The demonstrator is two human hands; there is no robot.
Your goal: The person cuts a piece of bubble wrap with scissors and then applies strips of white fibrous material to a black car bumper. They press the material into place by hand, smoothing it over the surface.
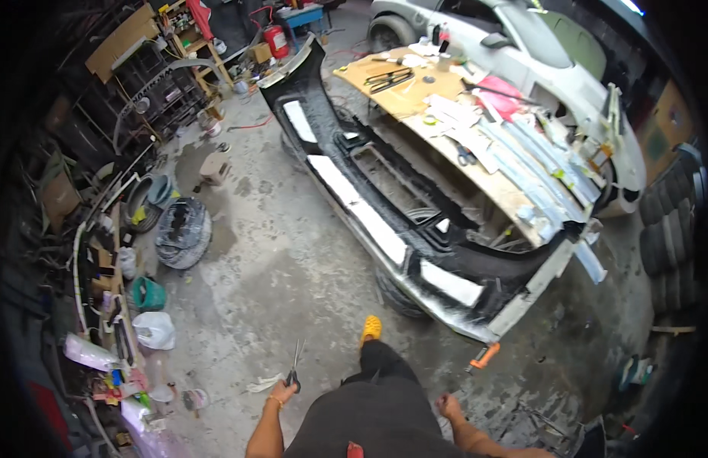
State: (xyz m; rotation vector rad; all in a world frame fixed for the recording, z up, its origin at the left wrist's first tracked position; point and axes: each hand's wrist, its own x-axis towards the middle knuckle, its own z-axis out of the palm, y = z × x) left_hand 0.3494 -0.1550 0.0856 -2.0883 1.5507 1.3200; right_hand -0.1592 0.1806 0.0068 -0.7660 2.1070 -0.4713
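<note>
Scissors in hand, bumper shell on supports

From my remote seat, I list: scissors (294,374), gripped at the handles by my left hand (282,391), blades outward, likely keeping points off my body; right hand (448,407), curled, contents uncertain; bumper shell (383,204), along the table's (399,107) near edge, apparently propped clear of the floor (254,305).

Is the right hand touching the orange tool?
Apart: the head view plainly shows grey floor between the right hand and the orange tool.
</note>
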